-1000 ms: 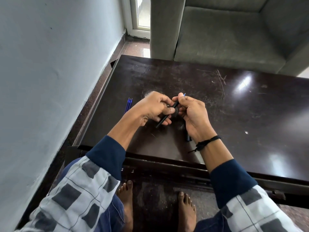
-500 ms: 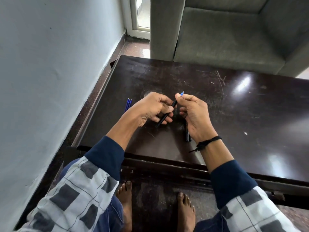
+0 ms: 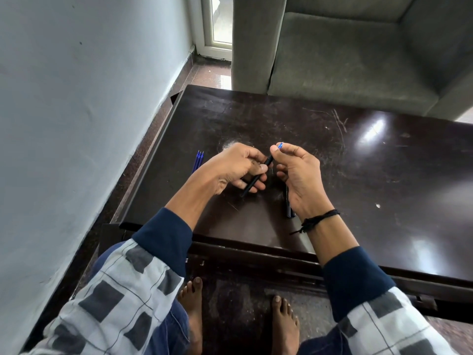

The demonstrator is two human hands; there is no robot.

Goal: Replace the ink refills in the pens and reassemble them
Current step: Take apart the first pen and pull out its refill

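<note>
Left hand [image 3: 238, 167] sits in the middle of the frame, with its fingers curled round a black pen tube [image 3: 256, 176]. The tube slants up to the right, and its low end pokes out under the fingers. Right hand [image 3: 299, 172] is just beside it, a little to the right. Its thumb and first finger pinch a blue refill [image 3: 281, 145], and only the small blue tip shows above them. The top of the tube comes right up to that thumb. I cannot tell if the refill goes inside the tube. Both hands are over a dark, shiny counter [image 3: 384, 175]. Three more blue refills [image 3: 198, 161] lie side by side on the counter, left of the left hand. Dark pens [image 3: 289, 208] lie on the counter under the right wrist, partly hidden. A black string band [image 3: 317, 219] is tied round that wrist. A grey sofa [image 3: 358, 60] fills the upper right of the frame. Two bare feet [image 3: 192, 298] show at the bottom.
</note>
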